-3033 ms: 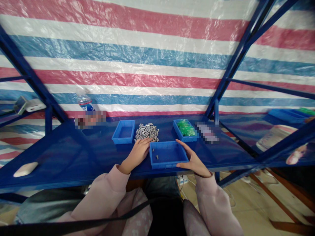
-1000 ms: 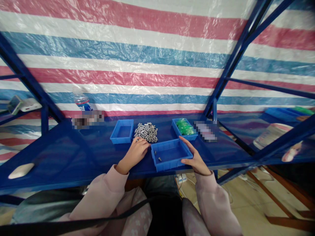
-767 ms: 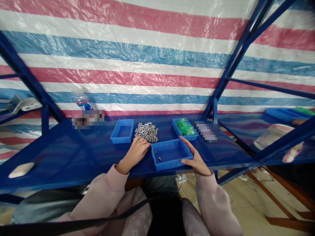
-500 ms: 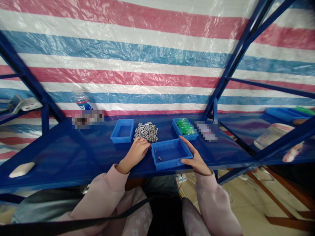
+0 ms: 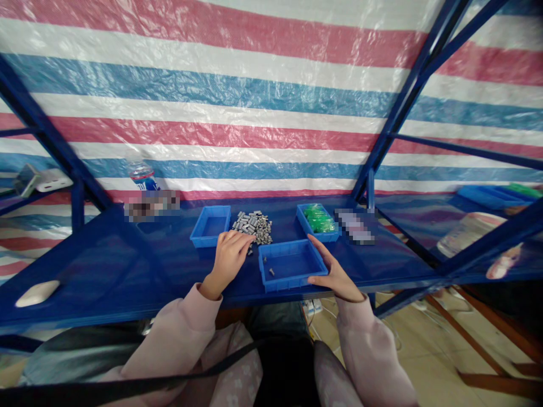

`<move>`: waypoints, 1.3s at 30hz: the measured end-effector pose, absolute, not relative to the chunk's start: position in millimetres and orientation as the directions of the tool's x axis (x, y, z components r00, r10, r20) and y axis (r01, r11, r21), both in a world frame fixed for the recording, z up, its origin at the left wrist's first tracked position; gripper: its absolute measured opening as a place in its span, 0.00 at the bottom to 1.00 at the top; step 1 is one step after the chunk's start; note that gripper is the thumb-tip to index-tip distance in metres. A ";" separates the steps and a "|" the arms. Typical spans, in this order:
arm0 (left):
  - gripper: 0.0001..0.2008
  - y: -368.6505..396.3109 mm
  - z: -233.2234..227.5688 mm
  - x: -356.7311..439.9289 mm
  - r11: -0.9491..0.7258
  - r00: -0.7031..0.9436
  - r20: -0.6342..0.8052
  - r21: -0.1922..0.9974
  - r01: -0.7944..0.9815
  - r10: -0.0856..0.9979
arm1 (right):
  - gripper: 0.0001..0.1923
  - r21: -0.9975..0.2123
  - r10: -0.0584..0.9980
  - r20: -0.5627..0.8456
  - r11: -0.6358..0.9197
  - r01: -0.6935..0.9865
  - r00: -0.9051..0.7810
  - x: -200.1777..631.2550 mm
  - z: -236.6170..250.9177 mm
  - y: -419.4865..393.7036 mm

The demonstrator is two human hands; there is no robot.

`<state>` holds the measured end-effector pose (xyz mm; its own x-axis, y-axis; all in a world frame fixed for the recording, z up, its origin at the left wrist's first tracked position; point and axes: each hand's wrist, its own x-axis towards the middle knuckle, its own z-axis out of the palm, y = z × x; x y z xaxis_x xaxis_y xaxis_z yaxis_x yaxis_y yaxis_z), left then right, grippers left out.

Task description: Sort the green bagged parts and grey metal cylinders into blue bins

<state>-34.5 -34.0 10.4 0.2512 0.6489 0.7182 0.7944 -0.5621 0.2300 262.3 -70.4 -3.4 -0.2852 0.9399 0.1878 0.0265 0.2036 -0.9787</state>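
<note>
Metal pieces (image 5: pixel 253 226), small grey cylinders, lie heaped on the blue shelf (image 5: pixel 127 265) between two trays; they point every way, so the heap has no single direction, though it spreads a little wider across than deep.

Far left on the shelf rests a pale oval object (image 5: pixel 36 293), too blurred to name. Behind it, on a side ledge, a white and grey device (image 5: pixel 40 180) is partly cut by a blue post. A water bottle (image 5: pixel 143 174) stands at the back against the striped tarpaulin (image 5: pixel 254 113), next to a blurred patch.

A small empty blue tray (image 5: pixel 211 226) sits just left of the heap. The left hand (image 5: pixel 229 257) lies palm down at the heap's near left edge, fingers curled with the tips on the closest pieces; whether it pinches one cannot be told, since the fingers cover them.

Just right of the hand is a larger blue tray (image 5: pixel 292 267), its long axis running left to right, with two or three tiny pieces (image 5: pixel 268 267) near its left end. The right hand (image 5: pixel 335 274) is loosely open against this tray's right wall, forefinger along the far corner and thumb at the near corner, steadying it rather than clasping it.

Behind, a third tray (image 5: pixel 319 221) holds green parts (image 5: pixel 319 219) too small to make out. Farther right another shelf carries a blue tray (image 5: pixel 492 196) and a pale round thing (image 5: pixel 462 237) half hidden by a beam.
</note>
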 end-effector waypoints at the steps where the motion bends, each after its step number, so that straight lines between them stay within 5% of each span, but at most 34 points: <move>1: 0.11 -34.5 10.3 -35.1 -0.561 0.236 0.751 0.210 0.801 0.617 | 0.55 -0.980 0.941 0.178 0.197 0.039 -0.286 261.7 -3.2 -70.2; 6: 0.11 -38.5 5.5 -35.8 -0.624 0.255 0.835 0.129 0.771 0.488 | 0.61 -0.981 0.948 0.142 0.172 0.084 -0.285 257.9 -4.7 -69.1; 14: 0.14 -52.0 6.4 -29.1 -0.791 0.537 0.738 -0.006 0.611 0.409 | 0.65 -0.986 0.957 0.099 0.131 0.102 -0.271 255.2 -5.0 -69.3; 26: 0.13 -37.2 1.3 -23.1 -0.617 0.350 0.664 0.213 0.758 0.660 | 0.63 -0.986 0.955 0.121 0.148 0.080 -0.270 256.0 -5.1 -68.4; 32: 0.10 -32.0 0.2 -26.3 -0.571 0.477 0.400 0.154 0.807 0.782 | 0.61 -0.984 0.953 0.138 0.162 0.068 -0.270 257.8 -3.1 -68.0; 39: 0.10 -35.1 3.1 -25.0 -0.570 0.494 0.362 0.139 0.810 0.791 | 0.60 -0.987 0.952 0.146 0.158 0.025 -0.270 260.5 -4.1 -68.0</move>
